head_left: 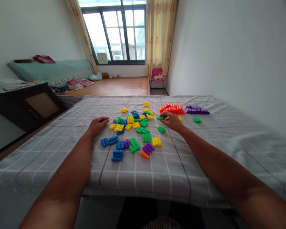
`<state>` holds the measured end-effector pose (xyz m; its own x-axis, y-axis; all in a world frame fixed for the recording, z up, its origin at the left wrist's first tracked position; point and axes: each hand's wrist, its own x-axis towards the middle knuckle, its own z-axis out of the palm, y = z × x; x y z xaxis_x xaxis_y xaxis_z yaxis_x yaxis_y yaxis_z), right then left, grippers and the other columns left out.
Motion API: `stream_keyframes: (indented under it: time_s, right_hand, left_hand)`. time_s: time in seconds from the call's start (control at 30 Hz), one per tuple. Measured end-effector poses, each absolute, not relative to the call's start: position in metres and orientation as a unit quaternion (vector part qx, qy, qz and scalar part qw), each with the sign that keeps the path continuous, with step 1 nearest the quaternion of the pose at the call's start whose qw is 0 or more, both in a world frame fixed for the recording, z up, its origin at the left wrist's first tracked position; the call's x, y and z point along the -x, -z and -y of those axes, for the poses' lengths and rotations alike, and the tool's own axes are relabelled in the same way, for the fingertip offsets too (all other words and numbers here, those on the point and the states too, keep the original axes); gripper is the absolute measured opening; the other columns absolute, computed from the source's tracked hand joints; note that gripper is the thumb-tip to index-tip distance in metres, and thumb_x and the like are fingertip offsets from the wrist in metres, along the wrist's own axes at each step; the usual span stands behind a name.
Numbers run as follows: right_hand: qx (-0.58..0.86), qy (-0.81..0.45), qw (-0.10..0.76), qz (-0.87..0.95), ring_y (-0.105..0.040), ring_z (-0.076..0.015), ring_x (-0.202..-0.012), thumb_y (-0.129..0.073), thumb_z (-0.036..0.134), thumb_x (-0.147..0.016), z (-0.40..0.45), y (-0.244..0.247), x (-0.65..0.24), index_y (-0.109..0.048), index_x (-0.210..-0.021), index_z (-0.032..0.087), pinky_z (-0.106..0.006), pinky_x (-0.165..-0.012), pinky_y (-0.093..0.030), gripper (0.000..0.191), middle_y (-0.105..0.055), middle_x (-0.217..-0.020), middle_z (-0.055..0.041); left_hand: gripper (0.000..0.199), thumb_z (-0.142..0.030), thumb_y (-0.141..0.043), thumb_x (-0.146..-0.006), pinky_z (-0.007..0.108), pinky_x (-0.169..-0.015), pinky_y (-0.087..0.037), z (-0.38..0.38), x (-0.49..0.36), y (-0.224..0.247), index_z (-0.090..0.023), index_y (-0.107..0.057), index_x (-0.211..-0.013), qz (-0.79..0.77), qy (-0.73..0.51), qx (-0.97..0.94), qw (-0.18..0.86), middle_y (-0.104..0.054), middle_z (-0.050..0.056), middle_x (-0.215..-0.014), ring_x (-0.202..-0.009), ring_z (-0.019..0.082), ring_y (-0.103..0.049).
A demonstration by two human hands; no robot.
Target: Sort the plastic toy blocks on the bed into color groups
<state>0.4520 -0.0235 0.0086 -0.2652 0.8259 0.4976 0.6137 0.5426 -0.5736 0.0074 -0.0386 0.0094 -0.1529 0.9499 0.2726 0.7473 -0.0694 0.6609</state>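
Your right hand (pixel 172 121): narrow, pinching small green plastic tubes (pixel 160 118), lift unclear | Your left hand (pixel 97 125): loosely open | Step: likely grasping | Next move: needs steady fingertips

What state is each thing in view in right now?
Left hand: open, nearest the loose pieces.
Right hand: fingers at a green piece, grip unclear.
Red-orange pile: stacked.
Purple pile: stacked.
Loose pieces: scattered, multicoloured.
Curtains: drawn apart.
Cabinet door: shut.
Pink chair: upright, soft toy on seat.
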Motion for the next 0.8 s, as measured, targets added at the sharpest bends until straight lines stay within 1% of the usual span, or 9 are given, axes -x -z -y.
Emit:
stream_keyframes:
  time_s: [0.1,0.2,0.27,0.37,0.47,0.57,0.63,0.7,0.8]
  right_hand:
    - [0.513,-0.081,0.425,0.741,-0.065,-0.0158,-0.074,-0.066,0.024,-0.076,0.01,-0.024,-0.487,-0.062,-0.094,0.019,-0.028,-0.071,-0.051,0.019,-0.07,-0.089,-0.003]
    - [0.593,0.001,0.441,0.674,-0.064,-0.0173,-0.074,-0.062,0.026,-0.077,-0.003,-0.034,-0.547,-0.062,-0.099,0.018,-0.03,-0.072,-0.05,0.023,-0.07,-0.094,-0.0058]
    - [0.649,0.046,0.421,0.632,-0.065,-0.0196,-0.079,-0.062,0.023,-0.074,-0.007,-0.032,-0.595,-0.063,-0.098,0.018,-0.032,-0.077,-0.05,0.024,-0.07,-0.097,-0.0076]
    - [0.727,0.053,0.351,0.587,-0.065,-0.0233,-0.086,-0.064,0.021,-0.068,-0.005,-0.016,-0.654,-0.065,-0.091,0.018,-0.035,-0.081,-0.049,0.023,-0.07,-0.096,-0.0084]
    - [0.771,0.005,0.283,0.571,-0.064,-0.0249,-0.09,-0.066,0.021,-0.064,0.002,-0.001,-0.682,-0.067,-0.089,0.018,-0.035,-0.083,-0.049,0.025,-0.071,-0.095,-0.0084]
    - [0.746,-0.119,0.239,0.61,-0.064,-0.0238,-0.094,-0.068,0.02,-0.06,0.007,0.001,-0.689,-0.069,-0.094,0.017,-0.032,-0.085,-0.048,0.035,-0.071,-0.102,-0.0088]
    - [0.707,-0.215,0.224,0.635,-0.064,-0.0233,-0.097,-0.07,0.022,-0.058,0.01,-0.005,-0.69,-0.069,-0.102,0.016,-0.031,-0.085,-0.049,0.044,-0.069,-0.109,-0.0096]
    - [0.69,-0.277,0.215,0.633,-0.063,-0.0242,-0.098,-0.071,0.027,-0.059,0.013,-0.014,-0.69,-0.067,-0.111,0.016,-0.032,-0.082,-0.05,0.053,-0.066,-0.118,-0.0106]
    - [0.705,-0.295,0.211,0.609,-0.063,-0.0255,-0.095,-0.074,0.03,-0.058,0.02,-0.022,-0.686,-0.067,-0.115,0.017,-0.034,-0.078,-0.052,0.059,-0.065,-0.12,-0.0107]
  left_hand:
    - [0.041,-0.041,-0.057,-0.069,0.027,-0.081,-0.053,0.04,-0.008,-0.013,-0.018,-0.074,-0.099,-0.671,-0.355,-0.639,0.126,-0.076,0.004,-0.095,-0.095,0.024,-0.067]
    - [0.041,-0.042,-0.058,-0.068,0.027,-0.081,-0.054,0.038,-0.006,-0.012,-0.019,-0.075,-0.097,-0.671,-0.354,-0.641,0.118,-0.076,0.004,-0.093,-0.093,0.024,-0.067]
    - [0.041,-0.042,-0.059,-0.068,0.028,-0.082,-0.053,0.035,-0.003,-0.011,-0.02,-0.075,-0.097,-0.672,-0.352,-0.64,0.117,-0.076,0.004,-0.094,-0.093,0.024,-0.067]
    - [0.041,-0.043,-0.059,-0.067,0.028,-0.084,-0.053,0.033,-0.001,-0.009,-0.021,-0.075,-0.098,-0.676,-0.349,-0.638,0.117,-0.076,0.004,-0.095,-0.094,0.024,-0.067]
    - [0.041,-0.043,-0.059,-0.068,0.028,-0.084,-0.053,0.033,-0.001,-0.009,-0.021,-0.074,-0.099,-0.675,-0.348,-0.64,0.118,-0.075,0.004,-0.095,-0.095,0.024,-0.067]
    - [0.043,-0.044,-0.058,-0.068,0.028,-0.084,-0.053,0.034,-0.001,-0.01,-0.02,-0.073,-0.101,-0.673,-0.345,-0.643,0.12,-0.075,0.004,-0.096,-0.096,0.024,-0.067]
    - [0.044,-0.044,-0.057,-0.068,0.028,-0.084,-0.053,0.035,-0.001,-0.011,-0.02,-0.073,-0.101,-0.676,-0.341,-0.643,0.116,-0.075,0.005,-0.096,-0.096,0.024,-0.067]
    - [0.044,-0.044,-0.057,-0.068,0.028,-0.085,-0.053,0.036,-0.002,-0.012,-0.02,-0.073,-0.101,-0.679,-0.338,-0.642,0.112,-0.075,0.004,-0.096,-0.095,0.024,-0.067]
    - [0.042,-0.044,-0.057,-0.068,0.03,-0.086,-0.053,0.036,-0.002,-0.012,-0.021,-0.074,-0.099,-0.68,-0.336,-0.643,0.105,-0.075,0.004,-0.096,-0.096,0.025,-0.067]
